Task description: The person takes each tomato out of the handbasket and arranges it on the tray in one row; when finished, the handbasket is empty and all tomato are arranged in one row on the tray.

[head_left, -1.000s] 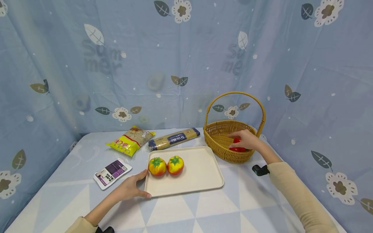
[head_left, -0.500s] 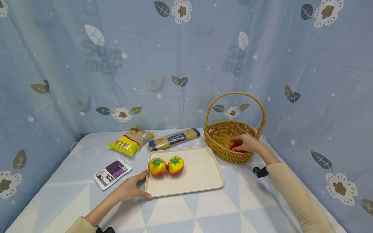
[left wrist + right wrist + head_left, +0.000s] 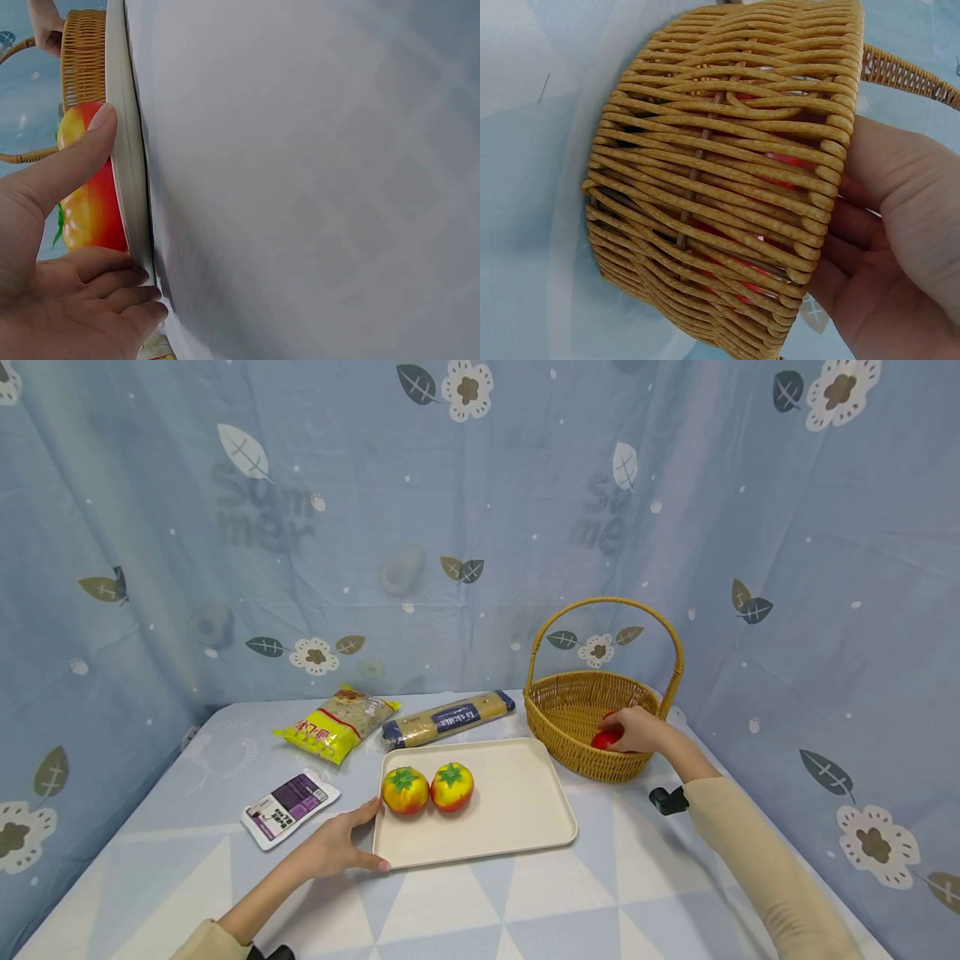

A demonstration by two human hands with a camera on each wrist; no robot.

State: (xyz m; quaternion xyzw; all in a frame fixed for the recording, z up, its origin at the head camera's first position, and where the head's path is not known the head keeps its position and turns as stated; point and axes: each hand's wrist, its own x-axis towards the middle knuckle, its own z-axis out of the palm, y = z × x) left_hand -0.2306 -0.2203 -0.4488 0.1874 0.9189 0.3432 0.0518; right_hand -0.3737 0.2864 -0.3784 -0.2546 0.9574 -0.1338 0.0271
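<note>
My left hand (image 3: 335,845) rests against the left end of a cream rectangular tray (image 3: 517,793), thumb and fingers spread apart and touching its rim. Two yellow-red toy fruits with green leafy caps, a left one (image 3: 406,790) and a right one (image 3: 452,786), sit side by side on the tray. Over the near right rim of a wicker basket (image 3: 551,731), my right hand (image 3: 640,729) reaches in and holds a glossy red round thing (image 3: 604,740). Its fingertips are partly hidden. In the right wrist view, red patches show through the basket's weave (image 3: 705,172).
Behind the tray lies a long pasta packet (image 3: 450,718). A yellow food bag (image 3: 337,722) lies at the back left, and a flat purple-and-white pack (image 3: 289,807) is left of the tray. The basket's tall handle (image 3: 607,600) arches above it.
Inside the basket, my right hand has shifted slightly right and closed round the red thing, which has turned a little. My left hand and the tray stay put.
</note>
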